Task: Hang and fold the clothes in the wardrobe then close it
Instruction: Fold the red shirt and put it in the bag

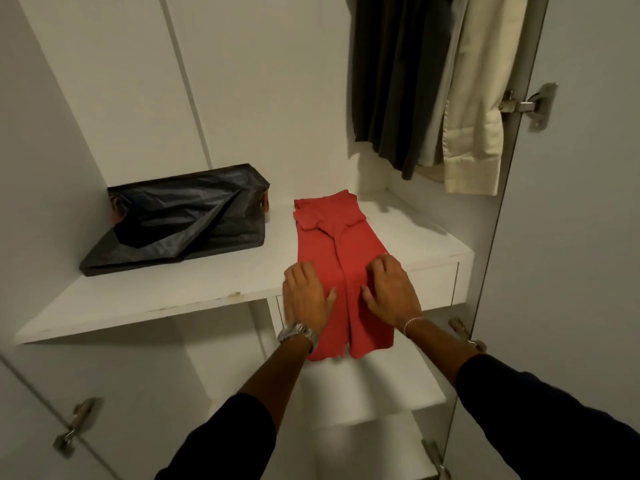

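A red garment (337,244) lies folded lengthwise into a narrow strip on the white wardrobe shelf (173,292), its near end hanging over the shelf's front edge. My left hand (306,296) rests flat on the strip's left side at the shelf edge, a watch on its wrist. My right hand (393,289) presses on the strip's right side, its fingers slightly bent. Both hands lie side by side with the centre crease between them.
A crumpled black bag (180,220) sits on the shelf's left half. Dark, grey and cream clothes (433,81) hang at the upper right. The open wardrobe door (581,237) with metal hinges stands to the right. Lower shelves (374,386) lie beneath.
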